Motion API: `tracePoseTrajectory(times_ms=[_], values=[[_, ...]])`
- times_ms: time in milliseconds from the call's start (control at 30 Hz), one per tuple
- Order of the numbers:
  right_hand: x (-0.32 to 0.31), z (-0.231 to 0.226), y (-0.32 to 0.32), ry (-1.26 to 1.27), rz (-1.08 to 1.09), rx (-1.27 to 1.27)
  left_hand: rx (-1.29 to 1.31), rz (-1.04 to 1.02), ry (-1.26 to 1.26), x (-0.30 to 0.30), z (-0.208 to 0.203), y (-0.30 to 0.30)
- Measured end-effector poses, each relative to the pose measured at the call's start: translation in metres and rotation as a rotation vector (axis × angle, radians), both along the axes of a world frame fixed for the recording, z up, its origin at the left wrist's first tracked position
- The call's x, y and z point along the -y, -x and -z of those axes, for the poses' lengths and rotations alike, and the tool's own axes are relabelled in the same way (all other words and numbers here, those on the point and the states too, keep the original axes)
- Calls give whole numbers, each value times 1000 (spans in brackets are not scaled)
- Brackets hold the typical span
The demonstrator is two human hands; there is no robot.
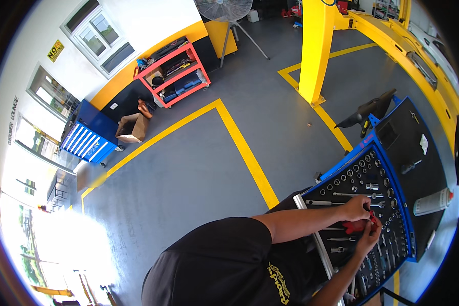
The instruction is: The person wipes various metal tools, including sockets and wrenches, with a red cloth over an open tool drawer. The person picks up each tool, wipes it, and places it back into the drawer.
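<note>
Red cloth [353, 227] is bunched between the person's two hands above an open tool drawer [316, 237], the right hand [371, 238] gripping it and the left hand [358, 207] curled close against it, though its exact fingertip hold is too small to tell. Sockets [356, 164] line the drawer beneath, and a spray can [432, 202] lies on the black top just beyond. Farther out stand a yellow post [315, 56], a red trolley [201, 66] and a blue cabinet [94, 120].
</note>
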State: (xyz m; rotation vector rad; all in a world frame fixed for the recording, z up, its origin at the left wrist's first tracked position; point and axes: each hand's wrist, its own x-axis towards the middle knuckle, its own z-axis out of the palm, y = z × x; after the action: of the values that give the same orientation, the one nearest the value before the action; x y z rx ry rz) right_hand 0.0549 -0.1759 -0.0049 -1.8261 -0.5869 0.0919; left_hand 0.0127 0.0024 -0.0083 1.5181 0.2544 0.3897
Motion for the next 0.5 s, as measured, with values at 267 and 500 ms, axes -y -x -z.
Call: tracePoseTrajectory(times_ms=[267, 500], values=[[2, 7, -1, -92, -60, -30, -43, -21, 52, 0, 3, -2], [1, -3, 6, -13, 11, -44, -83, 65, 69, -3, -13, 7]])
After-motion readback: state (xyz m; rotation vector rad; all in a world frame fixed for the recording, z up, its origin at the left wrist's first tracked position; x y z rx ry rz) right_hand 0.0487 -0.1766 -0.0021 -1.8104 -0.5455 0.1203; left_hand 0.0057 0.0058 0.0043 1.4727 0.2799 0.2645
